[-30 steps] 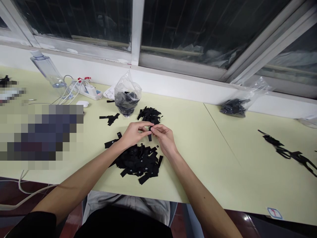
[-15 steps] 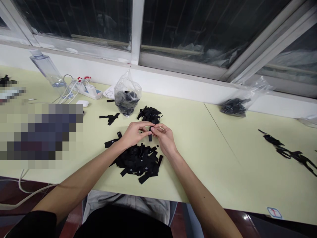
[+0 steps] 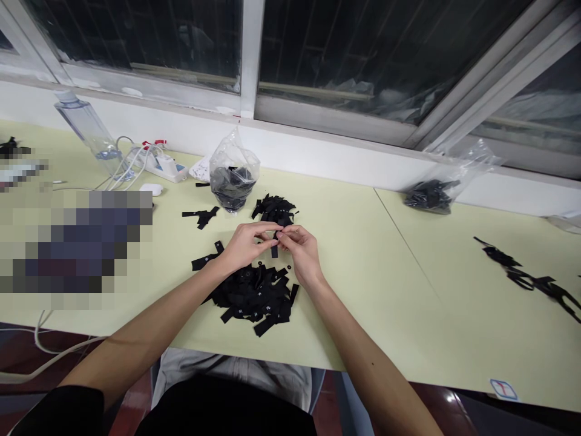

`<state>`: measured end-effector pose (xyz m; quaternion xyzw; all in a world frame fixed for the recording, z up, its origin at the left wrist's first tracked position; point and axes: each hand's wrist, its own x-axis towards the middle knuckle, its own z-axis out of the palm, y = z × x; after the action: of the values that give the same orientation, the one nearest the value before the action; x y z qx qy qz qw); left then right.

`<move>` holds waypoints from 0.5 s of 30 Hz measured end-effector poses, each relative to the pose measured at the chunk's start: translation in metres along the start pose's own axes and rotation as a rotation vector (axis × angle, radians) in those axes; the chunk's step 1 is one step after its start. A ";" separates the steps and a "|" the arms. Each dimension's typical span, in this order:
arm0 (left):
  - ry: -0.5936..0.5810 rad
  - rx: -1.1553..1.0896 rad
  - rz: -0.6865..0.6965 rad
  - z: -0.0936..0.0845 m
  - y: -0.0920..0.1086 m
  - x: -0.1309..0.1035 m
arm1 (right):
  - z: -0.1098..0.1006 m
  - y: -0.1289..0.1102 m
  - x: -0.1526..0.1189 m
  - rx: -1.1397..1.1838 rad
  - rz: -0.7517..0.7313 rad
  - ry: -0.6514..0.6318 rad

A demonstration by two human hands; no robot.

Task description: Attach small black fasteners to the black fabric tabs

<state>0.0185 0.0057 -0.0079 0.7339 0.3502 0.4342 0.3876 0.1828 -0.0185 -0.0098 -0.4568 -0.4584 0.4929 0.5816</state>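
Note:
Between the fingertips of both hands is a short black fabric strip (image 3: 275, 250), its lower end hanging down. My left hand (image 3: 249, 244) pinches it from the left, and my right hand (image 3: 301, 248) pinches it from the right, the fingertips meeting. Below them lies a large pile of black strips (image 3: 258, 297), some with small white letters. A smaller black pile (image 3: 275, 208) sits just beyond the hands. Small black rings, one of them a ring (image 3: 289, 267) near my right wrist, lie between the piles.
Behind stands a clear bag of black pieces (image 3: 233, 181), with a few loose strips (image 3: 201, 215) to its left. A bottle (image 3: 93, 133) and a power strip (image 3: 166, 166) are at the back left. Another bag (image 3: 431, 195) and black straps (image 3: 526, 275) lie on the right.
The held strip's hanging end has shifted very slightly up and left. Both hands stay nearly where they were.

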 end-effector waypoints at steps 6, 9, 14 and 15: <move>0.008 -0.006 -0.004 0.002 0.000 0.000 | 0.002 0.000 -0.001 -0.044 -0.047 0.032; 0.007 0.006 -0.001 0.001 0.001 0.000 | 0.002 0.000 -0.002 -0.056 -0.057 0.031; -0.006 0.038 0.008 0.000 0.004 0.000 | 0.003 0.000 -0.003 -0.061 -0.074 0.034; -0.008 0.043 0.009 0.000 0.004 0.000 | 0.003 0.000 -0.003 -0.057 -0.076 0.032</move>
<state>0.0194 0.0032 -0.0042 0.7453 0.3547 0.4256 0.3710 0.1797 -0.0214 -0.0095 -0.4634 -0.4799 0.4496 0.5939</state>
